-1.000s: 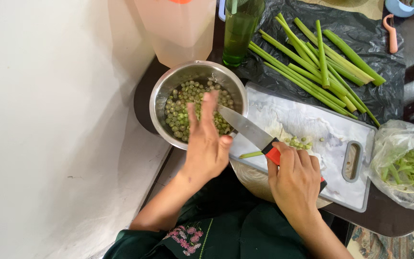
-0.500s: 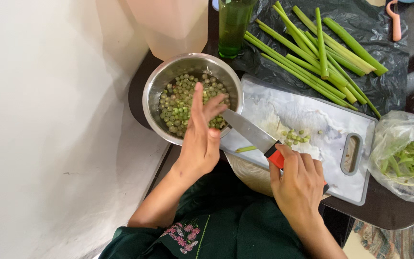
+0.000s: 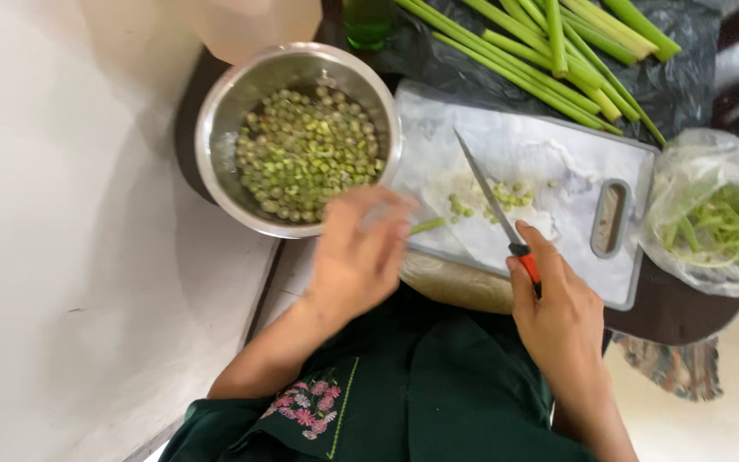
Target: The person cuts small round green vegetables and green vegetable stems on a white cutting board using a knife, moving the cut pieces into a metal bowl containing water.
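The left hand (image 3: 357, 257) has come back out of the steel bowl (image 3: 215, 162) and now hovers, blurred and loosely open, at the near edge of the cutting board (image 3: 558, 162), beside a short green stalk piece (image 3: 426, 226). The bowl of green pieces sits beyond it. The right hand (image 3: 558, 312) grips the red-handled knife (image 3: 493, 205), blade among cut pieces (image 3: 472, 203). Beyond lie long green stalks (image 3: 540, 51); right, a plastic bag (image 3: 716, 214) on the bench (image 3: 686, 312).

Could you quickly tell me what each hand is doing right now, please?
Left hand: open, blurred, holding nothing visible, by the bowl and board.
Right hand: closed on the knife handle.
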